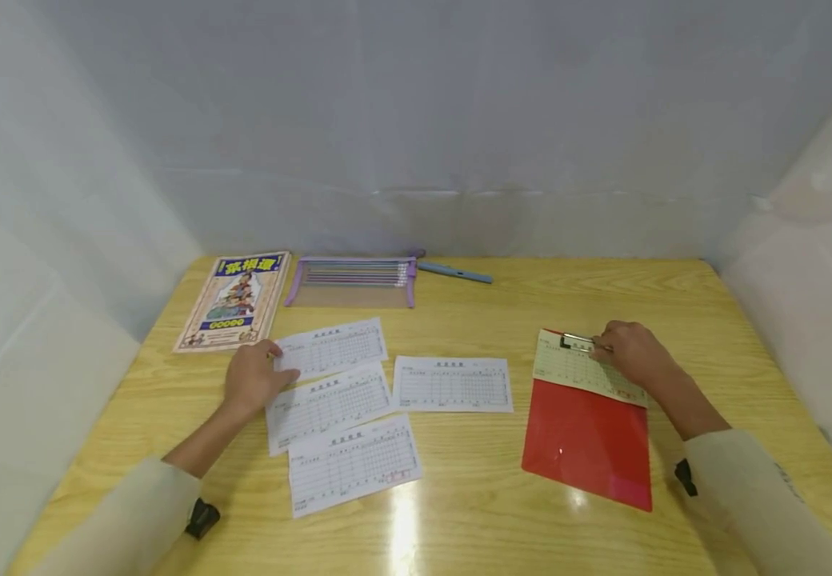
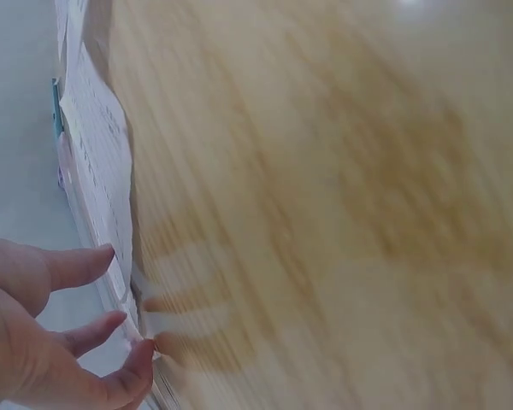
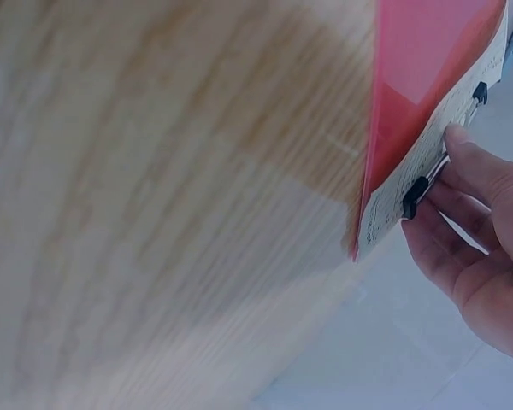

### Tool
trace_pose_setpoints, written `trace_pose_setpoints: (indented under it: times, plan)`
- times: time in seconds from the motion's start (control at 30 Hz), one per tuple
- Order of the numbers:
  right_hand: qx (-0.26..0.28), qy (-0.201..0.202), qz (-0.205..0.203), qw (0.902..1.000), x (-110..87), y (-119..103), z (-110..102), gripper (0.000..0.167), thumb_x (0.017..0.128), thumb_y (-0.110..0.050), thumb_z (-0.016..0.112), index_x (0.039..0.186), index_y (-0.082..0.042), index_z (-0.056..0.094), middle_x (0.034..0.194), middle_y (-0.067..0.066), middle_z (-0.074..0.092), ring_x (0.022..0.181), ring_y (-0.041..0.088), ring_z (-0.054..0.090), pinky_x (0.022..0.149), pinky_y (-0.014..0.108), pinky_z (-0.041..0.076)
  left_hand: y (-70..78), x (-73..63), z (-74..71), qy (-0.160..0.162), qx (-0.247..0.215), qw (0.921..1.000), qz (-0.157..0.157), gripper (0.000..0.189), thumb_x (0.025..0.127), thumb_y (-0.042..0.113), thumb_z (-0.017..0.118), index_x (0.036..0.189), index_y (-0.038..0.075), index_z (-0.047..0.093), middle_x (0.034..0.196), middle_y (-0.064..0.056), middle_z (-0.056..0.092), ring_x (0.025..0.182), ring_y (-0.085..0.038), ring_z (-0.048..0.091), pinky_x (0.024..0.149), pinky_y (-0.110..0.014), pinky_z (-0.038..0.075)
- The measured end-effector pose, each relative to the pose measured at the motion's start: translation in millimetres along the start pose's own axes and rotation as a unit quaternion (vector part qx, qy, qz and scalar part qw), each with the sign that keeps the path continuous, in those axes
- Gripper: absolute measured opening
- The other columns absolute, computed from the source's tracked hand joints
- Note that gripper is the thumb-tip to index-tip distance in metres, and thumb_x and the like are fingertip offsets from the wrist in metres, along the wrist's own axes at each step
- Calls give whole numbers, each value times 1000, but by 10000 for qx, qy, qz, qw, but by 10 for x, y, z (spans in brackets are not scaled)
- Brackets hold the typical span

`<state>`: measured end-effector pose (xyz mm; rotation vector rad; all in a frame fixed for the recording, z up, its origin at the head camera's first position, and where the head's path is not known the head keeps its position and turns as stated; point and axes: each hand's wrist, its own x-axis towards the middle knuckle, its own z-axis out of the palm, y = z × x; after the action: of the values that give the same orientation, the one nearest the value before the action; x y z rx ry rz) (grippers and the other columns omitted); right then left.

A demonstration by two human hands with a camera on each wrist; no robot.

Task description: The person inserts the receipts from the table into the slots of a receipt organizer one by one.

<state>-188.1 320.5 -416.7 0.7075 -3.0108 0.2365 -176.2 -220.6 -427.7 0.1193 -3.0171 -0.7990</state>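
Note:
My right hand (image 1: 634,352) pinches the metal clip (image 1: 578,342) at the top of a red clipboard (image 1: 589,444). A yellow printed form (image 1: 567,364) lies under that clip, across the board's upper part. In the right wrist view the thumb presses the clip from above, with the fingers (image 3: 445,243) at the board's top edge. My left hand (image 1: 252,378) rests at the left edge of a white printed form (image 1: 333,348), its thumb and fingers apart. Two more white forms, a middle one (image 1: 330,406) and a lower one (image 1: 354,464), lie below, and a separate form (image 1: 452,384) lies to their right.
A booklet (image 1: 234,302) with a colourful cover lies at the back left of the wooden table (image 1: 474,496). Beside it are a clear purple-edged pencil case (image 1: 351,282) holding several pencils and a blue pen-like object (image 1: 455,273). Pale sheeting (image 1: 416,120) rises behind the table.

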Motion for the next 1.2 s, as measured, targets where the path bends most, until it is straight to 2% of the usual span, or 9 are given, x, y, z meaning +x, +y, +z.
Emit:
trace_pose_setpoints:
  times: [0.17,0.33,0.4,0.63,0.9,1.07,1.2]
  plan:
    - [23,-1,20,10000,-2,-1,-1,23,82,-10,70,95,8,71,84,18,64,73,29,62,64,38,53,35,0,12,-62,-317,9994,-111,35,76,9,74,102,-10,60,102,-30,62,91,-40,58,79,-48,47]
    - [40,-44,67,10000,4,-13,-20,23,82,-10,70,95,8,71,84,18,64,73,29,62,63,38,53,47,13,6,-130,-439,9985,-314,30,75,7,74,98,-7,60,106,-30,62,97,-42,57,86,-51,45]
    - [35,-69,78,9999,7,-16,-26,24,82,-11,70,96,9,70,85,19,64,74,29,62,64,38,53,50,20,1,-168,-421,9984,-351,29,75,8,74,97,-6,60,105,-29,63,96,-41,58,86,-50,45]
    - [-98,-54,3,9999,6,3,-7,25,82,-12,70,97,9,70,85,18,64,73,28,61,64,38,53,65,39,-3,-241,-384,9988,-196,24,75,6,74,93,-6,62,96,-25,65,88,-36,57,80,-46,45]
    - [20,-123,101,9999,8,3,-4,25,83,-12,69,97,9,70,85,18,64,74,29,62,63,38,53,78,47,9,-346,-520,9973,-379,22,75,4,73,93,-6,63,96,-24,65,87,-33,57,78,-43,46]
    - [-27,-109,71,9999,12,4,-2,26,82,-12,70,98,9,70,85,18,64,73,29,61,64,38,53,81,58,10,-390,-538,9975,-219,17,75,2,71,90,-6,67,94,-25,67,87,-34,59,76,-43,46]
    - [-21,-86,77,9999,10,-1,-5,26,82,-12,70,98,9,70,86,18,64,74,29,61,64,38,53,86,75,6,-447,-456,9979,-95,15,76,0,68,90,-5,69,97,-26,68,91,-37,60,80,-46,48]
